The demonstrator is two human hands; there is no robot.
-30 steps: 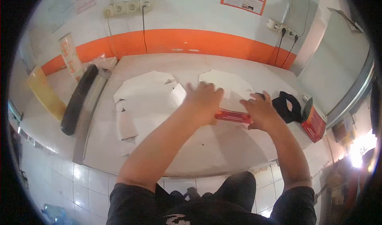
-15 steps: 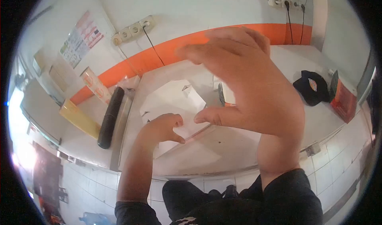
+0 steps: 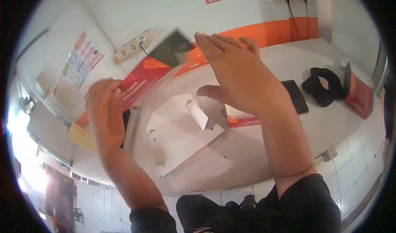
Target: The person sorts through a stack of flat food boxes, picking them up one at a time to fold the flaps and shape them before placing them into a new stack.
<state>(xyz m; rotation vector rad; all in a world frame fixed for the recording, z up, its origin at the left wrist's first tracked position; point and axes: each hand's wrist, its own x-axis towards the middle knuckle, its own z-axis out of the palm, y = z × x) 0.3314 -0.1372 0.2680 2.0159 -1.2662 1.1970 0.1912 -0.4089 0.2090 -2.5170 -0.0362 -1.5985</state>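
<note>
A red and dark green printed card (image 3: 150, 72) is raised above the table, tilted and partly blurred. My left hand (image 3: 105, 109) grips its lower left end, fingers together. My right hand (image 3: 245, 74) is beside the card's upper right end, thumb and fingers spread; whether a fingertip touches the card is unclear. Below both hands, a white unfolded cardboard piece (image 3: 177, 130) with raised flaps lies on the table.
On the table (image 3: 243, 163) are a red-edged box (image 3: 243, 121) partly behind my right hand, a dark flat object (image 3: 296, 97), a black cap (image 3: 324, 86) and a red box (image 3: 359, 95). A yellow object (image 3: 82, 137) is at the left.
The printed card has come into view in my left hand, which has moved up and left. My right hand has shifted slightly left. The white cardboard and the dark flat object show more.
</note>
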